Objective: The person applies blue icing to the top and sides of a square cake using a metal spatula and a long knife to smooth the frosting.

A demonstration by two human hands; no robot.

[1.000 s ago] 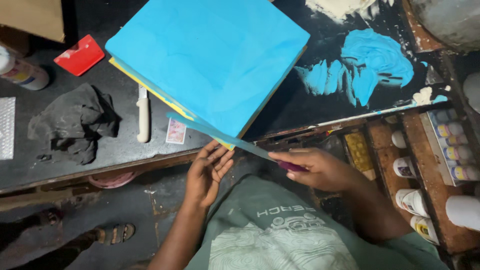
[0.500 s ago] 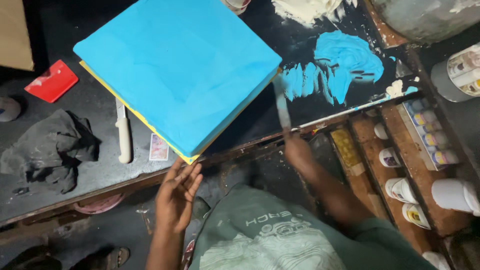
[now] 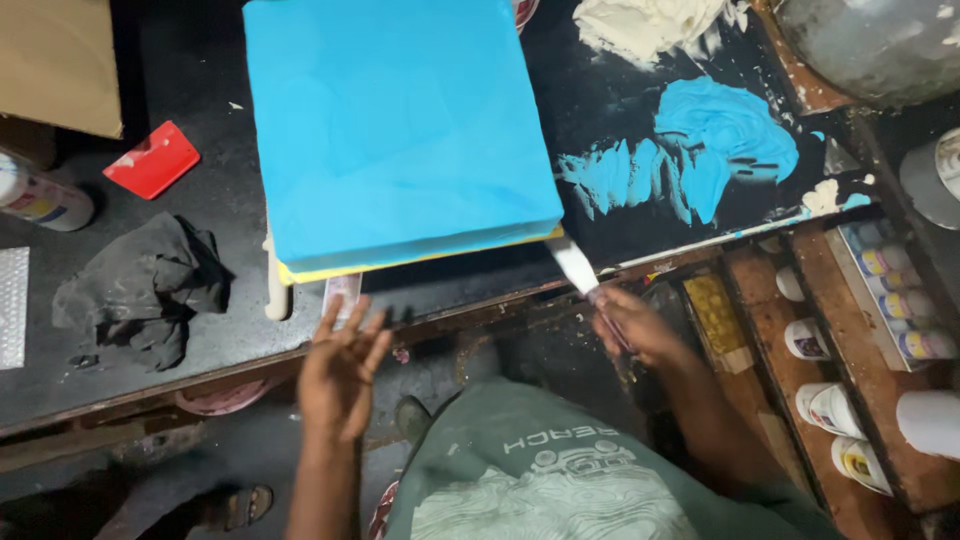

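Several paint jars [image 3: 905,305] in tray [image 3: 850,290]; right hand [image 3: 640,325] holds palette knife [image 3: 575,265].

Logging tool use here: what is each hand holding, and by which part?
The right hand grips a palette knife by its handle, blade toward the blue canvas. The left hand holds nothing, fingers spread.

Bare desk [image 3: 215,130] strip betw. red scraper [image 3: 152,159] & blue canvas [image 3: 395,125]: passable. Black rag [image 3: 140,290] blocks front-left. Wet blue paint [image 3: 690,150] right of canvas, jars [image 3: 830,405] crowd right side. Desk edge below canvas narrow.
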